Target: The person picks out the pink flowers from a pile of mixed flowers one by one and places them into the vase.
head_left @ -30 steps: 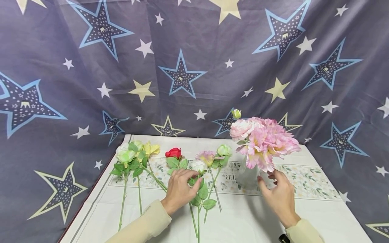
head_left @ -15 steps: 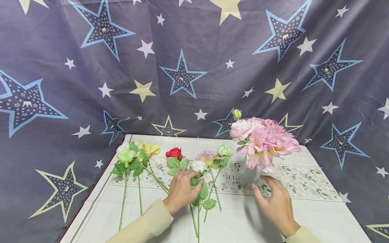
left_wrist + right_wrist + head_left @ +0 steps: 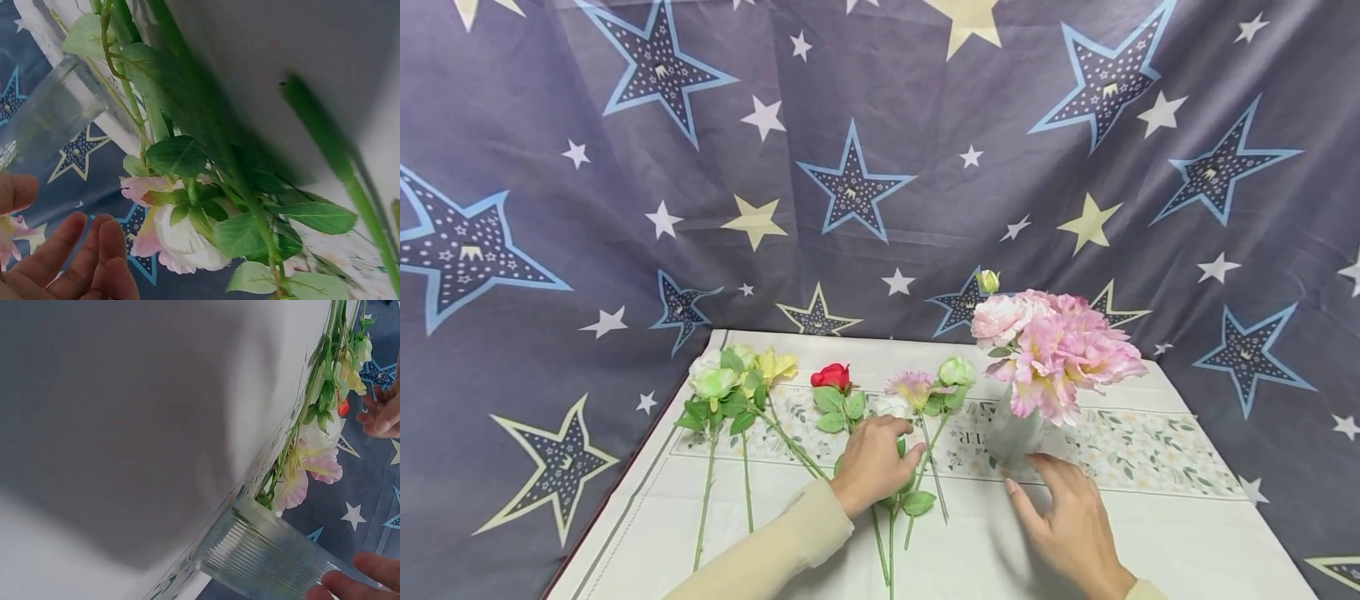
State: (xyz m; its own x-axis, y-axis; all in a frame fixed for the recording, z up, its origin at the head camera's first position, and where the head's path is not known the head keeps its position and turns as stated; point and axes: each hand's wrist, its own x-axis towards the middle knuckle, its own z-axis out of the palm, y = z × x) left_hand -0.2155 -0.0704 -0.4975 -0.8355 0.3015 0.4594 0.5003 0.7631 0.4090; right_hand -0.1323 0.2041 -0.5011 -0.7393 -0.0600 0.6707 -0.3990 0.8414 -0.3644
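Note:
My left hand [image 3: 880, 462] hovers over the stems of a white rose [image 3: 891, 406], its fingers loosely bent. In the left wrist view its fingers [image 3: 112, 250] hold nothing, and that white rose [image 3: 187, 237] is apart from them. My right hand [image 3: 1067, 521] is low in front of the ribbed clear glass vase [image 3: 1015, 433], thumb and fingers spread. Pink flowers [image 3: 1067, 354] and a greenish bud [image 3: 988, 281] stand in the vase. In the right wrist view the fingertips [image 3: 359, 584] are close to the vase [image 3: 269, 550]; I cannot tell whether they touch.
A red rose [image 3: 831, 377], a pink-yellow flower [image 3: 912, 387] and a pale green flower [image 3: 956, 371] lie on the white cloth [image 3: 1187, 542]. Green-white [image 3: 713, 379] and yellow [image 3: 777, 364] flowers lie at the left. A star-printed curtain [image 3: 880, 108] hangs behind the table.
My right hand has come down from beneath the pink flowers toward the lower front of the vase. My left hand has shifted slightly right over the stems. The flowers stay in place.

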